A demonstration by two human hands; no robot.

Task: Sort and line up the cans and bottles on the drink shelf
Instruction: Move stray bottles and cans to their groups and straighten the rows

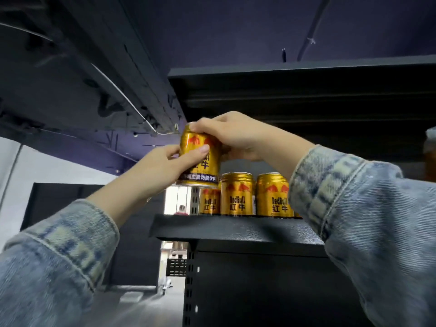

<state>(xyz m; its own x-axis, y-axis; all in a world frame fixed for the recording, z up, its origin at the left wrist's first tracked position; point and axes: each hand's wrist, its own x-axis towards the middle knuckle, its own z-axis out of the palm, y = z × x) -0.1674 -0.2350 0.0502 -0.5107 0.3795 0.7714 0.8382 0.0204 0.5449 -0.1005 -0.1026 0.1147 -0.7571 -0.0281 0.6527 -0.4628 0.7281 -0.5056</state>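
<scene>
A person in faded denim sleeves (368, 208) reaches up with both hands to a black shelf (236, 230) seen from below. Between the two hands is a gold can (200, 161) with a red bull design, upright and raised clear of the shelf. The left hand (162, 164) grips the can's left side, its thumb laid across the front label and the rest of its fingers hidden behind the can. The right hand (236, 138) comes from the right, its fingers (197, 125) curled over the can's top rim. Just below and to the right of the fingers, three matching cans (237, 194) stand upright on the shelf, close together, labels facing forward; the leftmost sits a little farther back. Above the fingers runs the dark underside of an upper shelf (306, 74). Far to the right of them, at the frame's edge, part of a blurred amber bottle (430, 159) shows.
</scene>
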